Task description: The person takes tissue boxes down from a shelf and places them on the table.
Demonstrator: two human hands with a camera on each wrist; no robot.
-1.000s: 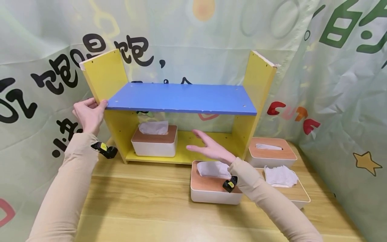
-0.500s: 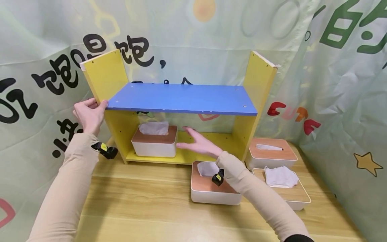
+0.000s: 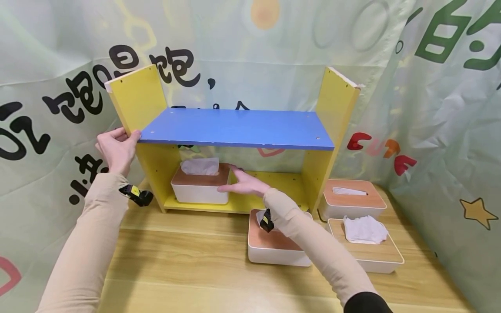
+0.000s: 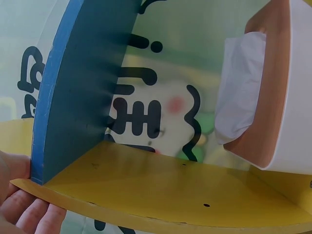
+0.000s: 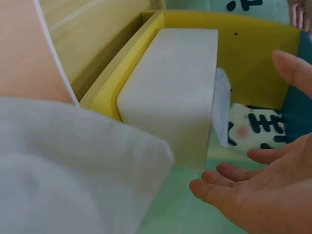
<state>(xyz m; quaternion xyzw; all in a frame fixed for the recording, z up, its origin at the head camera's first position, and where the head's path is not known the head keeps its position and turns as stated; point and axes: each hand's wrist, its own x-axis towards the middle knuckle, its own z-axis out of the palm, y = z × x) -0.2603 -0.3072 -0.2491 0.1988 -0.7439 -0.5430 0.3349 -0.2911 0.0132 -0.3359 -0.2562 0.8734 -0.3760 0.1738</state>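
A shelf unit with yellow sides (image 3: 137, 95) and a blue board (image 3: 235, 126) stands on the table. My left hand (image 3: 117, 150) grips the front edge of its left side, thumb by the blue board's corner and fingers round the outside (image 4: 29, 214). On the yellow bottom board, toward the left, sits a white tissue box (image 3: 199, 194) with a wood-coloured lid and a tissue sticking out. My right hand (image 3: 246, 181) is at that box's right end, thumb and fingers spread. In the right wrist view the fingers (image 5: 214, 192) appear apart from the box (image 5: 170, 87).
Below my right forearm a second tissue box (image 3: 274, 256) stands before the unit. Two more, a closer one (image 3: 375, 265) and one farther back (image 3: 352, 211), stand to the right. A printed curtain (image 3: 242, 52) hangs behind the wooden table (image 3: 176, 261).
My right hand has moved left, from over the middle of the bottom board to the right end of the tissue box. The left hand has kept its grip on the unit's side.
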